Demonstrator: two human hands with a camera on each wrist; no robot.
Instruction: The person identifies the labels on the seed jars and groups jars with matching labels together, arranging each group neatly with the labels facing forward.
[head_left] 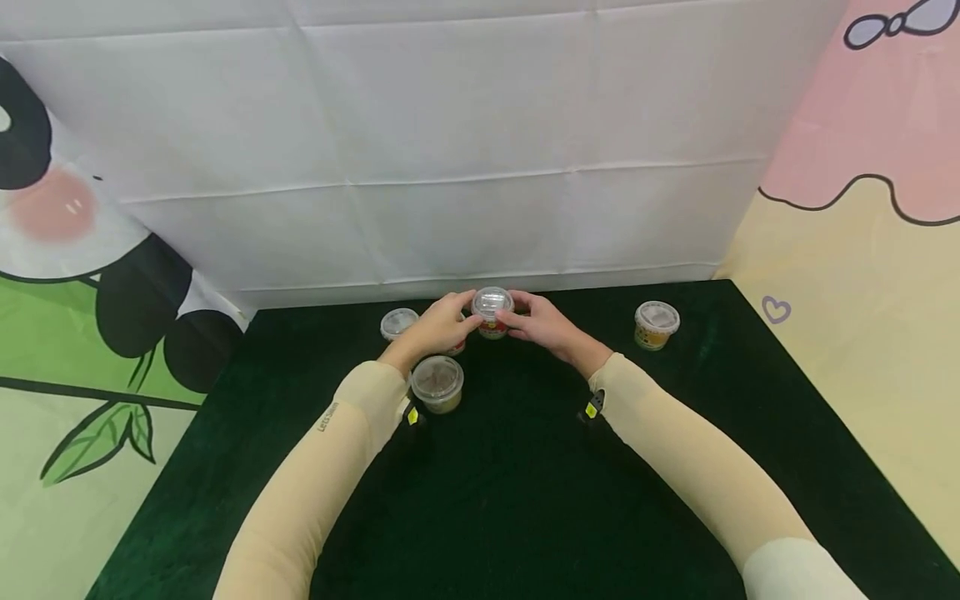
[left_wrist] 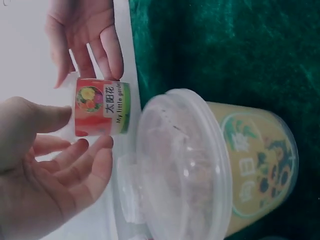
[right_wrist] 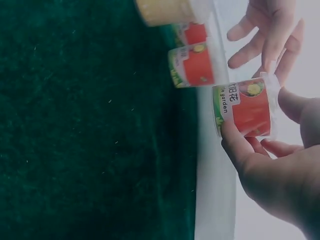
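Observation:
A small red cup point(head_left: 492, 315) with a clear lid and a fruit label sits between both hands at the back of the dark green cloth point(head_left: 517, 492). My left hand point(head_left: 441, 327) holds it from the left, with thumb and fingers point(left_wrist: 97, 147) curled round the red cup point(left_wrist: 101, 107). My right hand point(head_left: 542, 323) grips it from the right, its thumb point(right_wrist: 234, 142) on the side of the red cup point(right_wrist: 246, 107). The cup looks slightly raised off the cloth. Each wrist view shows the opposite hand's fingertips at the cup.
A yellow cup with a clear lid point(head_left: 438, 383) stands by my left wrist and fills the left wrist view point(left_wrist: 220, 165). Another lidded cup point(head_left: 399, 322) is at the back left, and one point(head_left: 656, 325) at the right. A second red cup point(right_wrist: 192, 65) stands nearby. A white backdrop point(head_left: 450, 150) closes the far edge.

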